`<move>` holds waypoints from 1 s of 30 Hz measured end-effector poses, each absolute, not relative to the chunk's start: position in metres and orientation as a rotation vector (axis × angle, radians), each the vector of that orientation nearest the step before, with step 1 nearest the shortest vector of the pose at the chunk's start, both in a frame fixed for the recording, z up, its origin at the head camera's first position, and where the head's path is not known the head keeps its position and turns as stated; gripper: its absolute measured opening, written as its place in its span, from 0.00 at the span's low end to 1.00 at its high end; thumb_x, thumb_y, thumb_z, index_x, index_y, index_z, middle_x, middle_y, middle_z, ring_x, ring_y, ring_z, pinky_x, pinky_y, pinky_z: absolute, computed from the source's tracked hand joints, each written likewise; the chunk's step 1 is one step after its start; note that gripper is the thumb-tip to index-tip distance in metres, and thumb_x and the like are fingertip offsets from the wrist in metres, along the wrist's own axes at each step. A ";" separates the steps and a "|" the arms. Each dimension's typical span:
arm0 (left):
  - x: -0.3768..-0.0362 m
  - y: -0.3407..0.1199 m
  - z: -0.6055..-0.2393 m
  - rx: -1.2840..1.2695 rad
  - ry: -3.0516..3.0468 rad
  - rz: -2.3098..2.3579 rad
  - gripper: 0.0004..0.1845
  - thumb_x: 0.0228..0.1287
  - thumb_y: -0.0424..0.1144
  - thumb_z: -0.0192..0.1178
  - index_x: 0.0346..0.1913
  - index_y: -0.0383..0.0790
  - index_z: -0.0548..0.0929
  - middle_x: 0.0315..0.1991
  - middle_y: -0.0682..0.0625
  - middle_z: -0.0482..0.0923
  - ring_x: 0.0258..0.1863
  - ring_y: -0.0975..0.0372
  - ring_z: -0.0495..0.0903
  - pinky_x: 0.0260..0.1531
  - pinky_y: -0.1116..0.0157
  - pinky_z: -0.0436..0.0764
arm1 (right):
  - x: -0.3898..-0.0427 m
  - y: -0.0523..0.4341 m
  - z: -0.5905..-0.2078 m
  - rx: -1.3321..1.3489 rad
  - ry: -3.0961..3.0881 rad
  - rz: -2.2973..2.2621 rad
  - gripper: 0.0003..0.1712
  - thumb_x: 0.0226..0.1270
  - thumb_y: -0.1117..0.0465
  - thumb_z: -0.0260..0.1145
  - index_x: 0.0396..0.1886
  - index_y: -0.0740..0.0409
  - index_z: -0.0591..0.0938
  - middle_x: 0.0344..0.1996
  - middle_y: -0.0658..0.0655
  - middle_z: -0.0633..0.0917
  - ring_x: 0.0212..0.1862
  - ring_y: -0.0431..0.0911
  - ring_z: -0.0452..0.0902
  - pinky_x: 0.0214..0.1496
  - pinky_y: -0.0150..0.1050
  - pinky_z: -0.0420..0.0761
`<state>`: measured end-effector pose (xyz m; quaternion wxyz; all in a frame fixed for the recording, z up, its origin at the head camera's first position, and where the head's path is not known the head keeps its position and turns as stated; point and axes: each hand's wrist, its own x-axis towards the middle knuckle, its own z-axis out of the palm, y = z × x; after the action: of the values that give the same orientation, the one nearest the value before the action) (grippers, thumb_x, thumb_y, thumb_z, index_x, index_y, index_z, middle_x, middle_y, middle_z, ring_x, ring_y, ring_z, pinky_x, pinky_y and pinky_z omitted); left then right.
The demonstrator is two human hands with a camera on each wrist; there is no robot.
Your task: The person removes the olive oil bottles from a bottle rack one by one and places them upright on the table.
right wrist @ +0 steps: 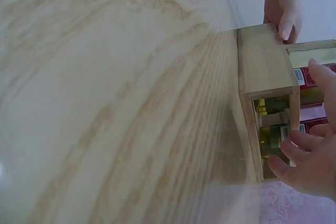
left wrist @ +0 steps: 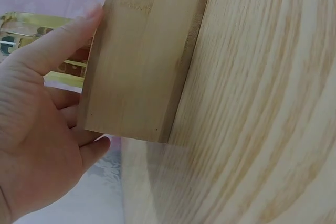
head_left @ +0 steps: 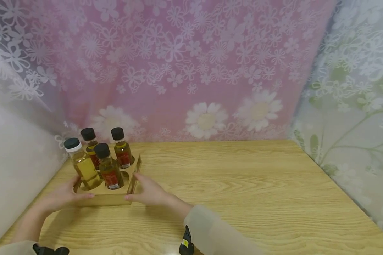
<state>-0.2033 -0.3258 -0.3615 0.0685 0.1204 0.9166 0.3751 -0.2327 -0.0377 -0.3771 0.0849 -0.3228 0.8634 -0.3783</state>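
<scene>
A wooden bottle rack (head_left: 103, 200) stands on the table at the left, with round holes in its top. It holds a clear bottle of yellow oil (head_left: 87, 170) with a white collar, and darker red-labelled bottles with black caps: one at front (head_left: 110, 175), one back left (head_left: 92, 150) and one back right (head_left: 122, 154). My left hand (head_left: 59, 196) grips the rack's left front corner, thumb along the front edge, fingers round the end. At the right end, my right hand (head_left: 151, 191) touches the rack near its front corner; its fingers (right wrist: 296, 142) are spread beside the open side.
The wood-grain table (head_left: 242, 187) stretches away to the right of the rack. A pink flowered curtain (head_left: 178, 71) hangs behind it. White patterned sheets close off the left side (head_left: 16, 141) and the right side (head_left: 354, 124).
</scene>
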 end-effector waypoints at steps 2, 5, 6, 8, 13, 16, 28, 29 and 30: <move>-0.204 -0.325 -0.362 0.369 2.761 1.152 0.50 0.60 0.44 0.62 0.66 0.16 0.40 0.63 0.17 0.43 0.60 0.26 0.48 0.53 0.34 0.57 | -0.231 -0.040 -0.378 -0.970 2.580 -1.115 0.46 0.61 0.45 0.64 0.71 0.60 0.56 0.68 0.55 0.62 0.67 0.46 0.58 0.65 0.37 0.61; -0.205 -0.325 -0.363 0.362 2.771 1.157 0.50 0.59 0.43 0.63 0.66 0.15 0.42 0.63 0.17 0.45 0.60 0.27 0.49 0.52 0.34 0.57 | -0.229 -0.044 -0.378 -0.979 2.594 -1.103 0.44 0.62 0.47 0.64 0.71 0.61 0.56 0.68 0.56 0.62 0.67 0.46 0.59 0.65 0.37 0.62; -0.205 -0.325 -0.363 0.359 2.776 1.151 0.49 0.59 0.43 0.63 0.66 0.15 0.42 0.63 0.17 0.45 0.60 0.27 0.49 0.52 0.34 0.57 | -0.229 -0.045 -0.378 -0.983 2.604 -1.090 0.44 0.63 0.47 0.63 0.71 0.61 0.56 0.68 0.56 0.63 0.67 0.46 0.59 0.65 0.36 0.62; -0.206 -0.325 -0.363 0.352 2.783 1.139 0.49 0.59 0.43 0.63 0.65 0.14 0.43 0.62 0.17 0.45 0.60 0.27 0.49 0.52 0.34 0.57 | -0.229 -0.048 -0.378 -0.993 2.625 -1.070 0.43 0.64 0.48 0.63 0.70 0.63 0.57 0.67 0.57 0.63 0.67 0.46 0.59 0.65 0.35 0.62; -0.207 -0.325 -0.362 0.341 2.772 1.146 0.49 0.59 0.43 0.62 0.66 0.15 0.43 0.63 0.17 0.45 0.60 0.27 0.49 0.52 0.34 0.57 | -0.227 -0.055 -0.380 -0.908 2.639 -1.100 0.41 0.65 0.51 0.62 0.70 0.63 0.57 0.67 0.58 0.65 0.66 0.46 0.60 0.64 0.35 0.64; -0.207 -0.325 -0.361 0.337 2.786 1.134 0.49 0.59 0.44 0.63 0.66 0.15 0.45 0.63 0.18 0.47 0.60 0.27 0.50 0.52 0.34 0.58 | -0.225 -0.058 -0.380 -0.829 2.635 -1.159 0.40 0.64 0.52 0.63 0.70 0.62 0.58 0.66 0.57 0.66 0.65 0.45 0.61 0.63 0.35 0.65; -0.204 -0.323 -0.363 0.331 2.888 1.071 0.47 0.55 0.46 0.66 0.63 0.14 0.54 0.60 0.19 0.56 0.57 0.28 0.58 0.49 0.35 0.62 | -0.222 -0.059 -0.384 -0.648 2.445 -1.491 0.37 0.62 0.60 0.65 0.69 0.57 0.62 0.58 0.57 0.74 0.59 0.48 0.70 0.51 0.36 0.75; -0.205 -0.322 -0.363 0.332 2.889 1.071 0.47 0.55 0.46 0.66 0.63 0.14 0.54 0.60 0.19 0.56 0.57 0.28 0.58 0.49 0.35 0.63 | -0.222 -0.059 -0.384 -0.631 2.438 -1.502 0.37 0.62 0.60 0.65 0.69 0.57 0.62 0.58 0.56 0.74 0.59 0.48 0.70 0.51 0.36 0.75; -0.205 -0.322 -0.362 0.324 2.883 1.079 0.48 0.55 0.46 0.66 0.64 0.15 0.53 0.60 0.20 0.56 0.58 0.29 0.58 0.50 0.35 0.62 | -0.222 -0.060 -0.383 -0.613 2.432 -1.515 0.37 0.62 0.60 0.66 0.69 0.56 0.63 0.57 0.55 0.75 0.59 0.48 0.70 0.51 0.36 0.75</move>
<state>-0.2047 -0.3216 -0.3619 0.0231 0.1047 0.9312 0.3484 -0.2222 -0.0598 -0.3831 0.1056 -0.2079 0.8254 -0.5141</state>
